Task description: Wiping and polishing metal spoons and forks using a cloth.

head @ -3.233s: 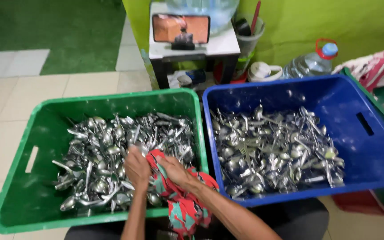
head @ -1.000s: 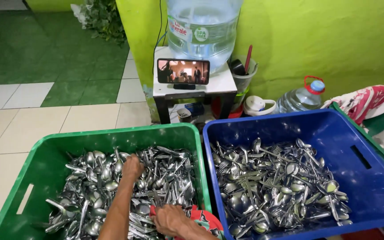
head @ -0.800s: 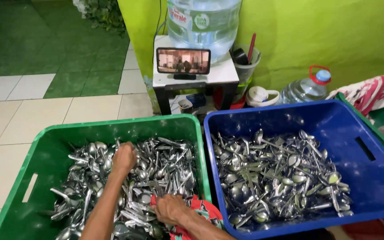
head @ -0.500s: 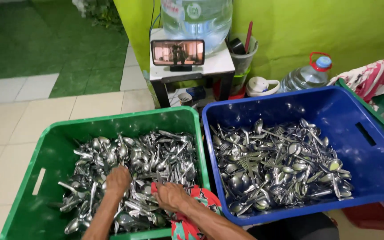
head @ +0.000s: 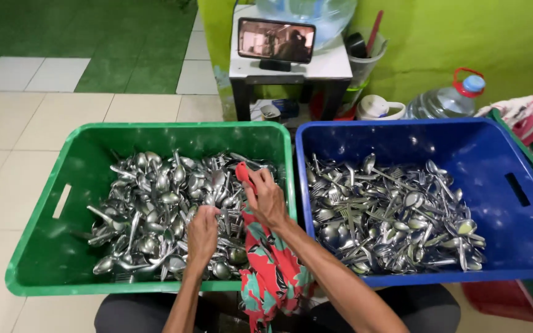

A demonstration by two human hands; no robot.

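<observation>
**Head view: two crates of cutlery on a tiled floor**

The head camera looks down on a green crate point(head: 38, 246) and a blue crate point(head: 525, 203) standing side by side, their rims touching, on a floor of pale cream tiles point(head: 7, 160). Both are heaped with steel spoons and forks; the pile in the green crate point(head: 155, 203) fills most of its bottom, and the pile in the blue crate point(head: 390, 216) lies towards its left and middle.

The left hand point(head: 202, 237) is down among the cutlery near the front of the green crate, fingers curled into the pile; whether it has hold of a piece I cannot tell. The right hand point(head: 266, 200) hovers over the green crate's right edge, closed around a red patterned cloth point(head: 269, 277), which hangs down over the front rim towards the person's lap.

Farther back the cream tiles give way to green flooring point(head: 94, 31). Against a bright green wall point(head: 464, 37) stands a small white stand point(head: 334, 61) carrying a phone point(head: 276, 41) propped sideways with its screen lit. To its right on the floor sit a large clear water bottle with a red handle point(head: 445, 98) and a white lidded pot point(head: 377, 108). A striped pink cloth point(head: 525, 114) lies at the far right.
</observation>
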